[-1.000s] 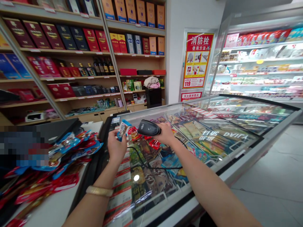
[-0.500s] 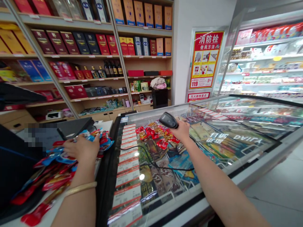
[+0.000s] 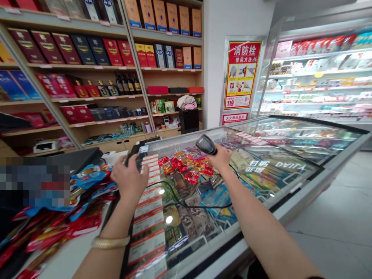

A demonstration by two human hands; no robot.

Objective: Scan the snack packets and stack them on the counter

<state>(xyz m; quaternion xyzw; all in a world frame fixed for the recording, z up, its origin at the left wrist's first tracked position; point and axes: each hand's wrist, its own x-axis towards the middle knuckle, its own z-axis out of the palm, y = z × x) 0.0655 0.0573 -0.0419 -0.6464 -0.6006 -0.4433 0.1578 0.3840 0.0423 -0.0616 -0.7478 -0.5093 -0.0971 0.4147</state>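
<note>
Your left hand (image 3: 130, 176) is released, its fingers spread near the left edge of the glass-topped freezer (image 3: 314, 188), while your right hand (image 3: 223, 158) is closed around the grip of a black scanner (image 3: 204, 143) whose head points toward ten o'clock. At nine o'clock from your right hand, small red packets (image 3: 181, 164) lie clustered on the freezer. At eight o'clock from your left hand, just beside it, longer red and blue packages (image 3: 93, 201) lie heaped on the white surface (image 3: 69, 255). A black cable (image 3: 203, 207) curves across to your right forearm

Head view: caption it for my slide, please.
Right hand holds a black scanner above the glass-topped case; left hand is open.
</note>
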